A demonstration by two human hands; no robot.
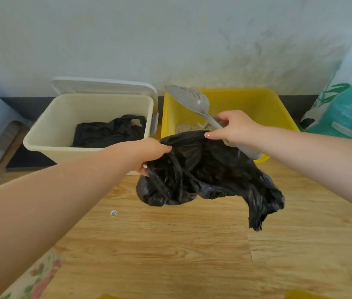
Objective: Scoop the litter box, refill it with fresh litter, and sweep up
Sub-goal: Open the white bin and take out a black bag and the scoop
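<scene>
A black plastic bag [209, 180] hangs in the air in front of the yellow litter box [278, 108], which stands against the wall with a little grey litter [187, 127] visible inside. My left hand [149, 153] grips the bag's left edge. My right hand [233, 128] holds the handle of a grey slotted scoop [194, 99] and also pinches the bag's top edge; the scoop head points up and left over the box. The bag covers the box's front wall.
A cream bin [47, 134] with its lid raised stands left of the litter box, with another black bag [110, 131] inside. A teal and white sack [349, 104] leans at the right. White plastic bags lie at far left. The floor is wood-patterned, with a small scrap [113, 213].
</scene>
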